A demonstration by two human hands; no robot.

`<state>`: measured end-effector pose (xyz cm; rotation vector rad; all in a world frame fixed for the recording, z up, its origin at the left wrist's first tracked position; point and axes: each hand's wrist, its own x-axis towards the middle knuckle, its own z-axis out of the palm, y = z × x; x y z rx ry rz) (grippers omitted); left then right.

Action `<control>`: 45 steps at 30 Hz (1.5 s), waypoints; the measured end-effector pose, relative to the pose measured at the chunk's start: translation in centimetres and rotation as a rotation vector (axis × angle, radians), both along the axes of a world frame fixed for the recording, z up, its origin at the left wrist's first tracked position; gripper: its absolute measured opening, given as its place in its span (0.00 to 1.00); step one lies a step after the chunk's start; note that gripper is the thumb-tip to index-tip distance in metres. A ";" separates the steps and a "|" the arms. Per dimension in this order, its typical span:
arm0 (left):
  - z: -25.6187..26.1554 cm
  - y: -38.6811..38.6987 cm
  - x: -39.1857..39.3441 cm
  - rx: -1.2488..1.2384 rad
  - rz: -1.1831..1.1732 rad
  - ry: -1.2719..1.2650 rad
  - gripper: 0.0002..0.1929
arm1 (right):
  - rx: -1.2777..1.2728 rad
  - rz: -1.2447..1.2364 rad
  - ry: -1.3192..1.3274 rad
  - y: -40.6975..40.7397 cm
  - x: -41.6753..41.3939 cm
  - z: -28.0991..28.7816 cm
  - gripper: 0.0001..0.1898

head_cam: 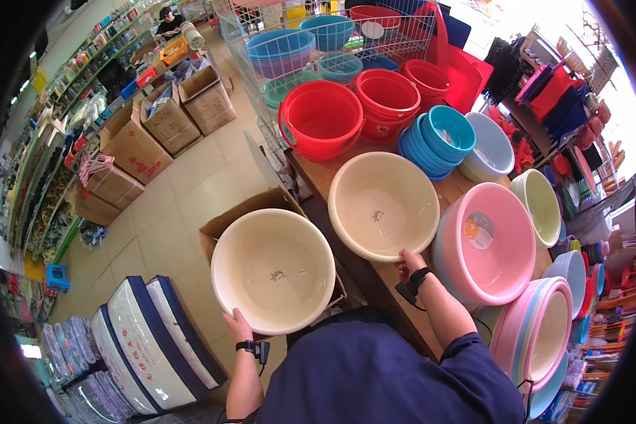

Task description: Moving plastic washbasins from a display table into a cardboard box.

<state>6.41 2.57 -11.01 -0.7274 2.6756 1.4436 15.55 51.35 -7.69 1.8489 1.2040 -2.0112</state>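
My left hand point(237, 324) grips the near-left rim of a cream plastic basin point(273, 259), which is above an open cardboard box point(244, 214) on the floor. On the wooden table, a second cream basin point(384, 199) is tilted towards me. The thumb of my right hand point(412, 263) lies over its near rim, with the fingers curled beneath. Each basin has a small printed mark on its inner bottom. Right of my right hand stands a large pink basin point(501, 244) with a round sticker, nested in others.
Red buckets point(323, 119), stacked blue basins point(448, 135) and a pale green basin point(538, 206) share the wooden table point(318, 169). Behind is a wire cage point(275, 32) of basins. Cardboard boxes point(138, 143) line the left aisle; packed bedding bags point(143, 344) lie lower left. A person point(169, 24) sits far back.
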 end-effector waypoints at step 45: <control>3.8 0.0 0.4 1.049 0.025 -0.059 0.46 | 0.223 0.802 0.591 -15.0 -5.8 4.8 0.18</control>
